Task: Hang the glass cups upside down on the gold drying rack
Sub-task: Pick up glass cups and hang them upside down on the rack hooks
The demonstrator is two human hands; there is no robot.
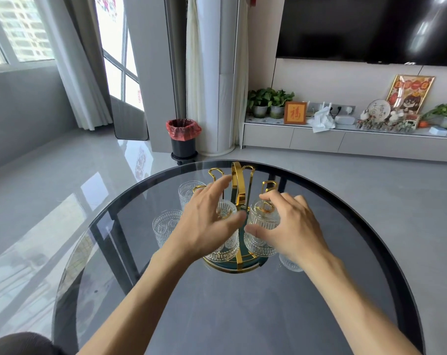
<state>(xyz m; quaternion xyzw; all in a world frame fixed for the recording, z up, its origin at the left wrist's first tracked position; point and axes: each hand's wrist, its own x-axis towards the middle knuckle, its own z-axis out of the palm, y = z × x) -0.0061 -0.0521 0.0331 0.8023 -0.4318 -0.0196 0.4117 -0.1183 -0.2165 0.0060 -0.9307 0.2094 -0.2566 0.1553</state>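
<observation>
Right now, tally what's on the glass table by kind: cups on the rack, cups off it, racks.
Glass cups on the gold rack: 2, one under the left hand at, one under the right hand at
Glass cups standing on the table: 3, at, and partly hidden by the right wrist
Gold rack: 1
Total: 6
</observation>
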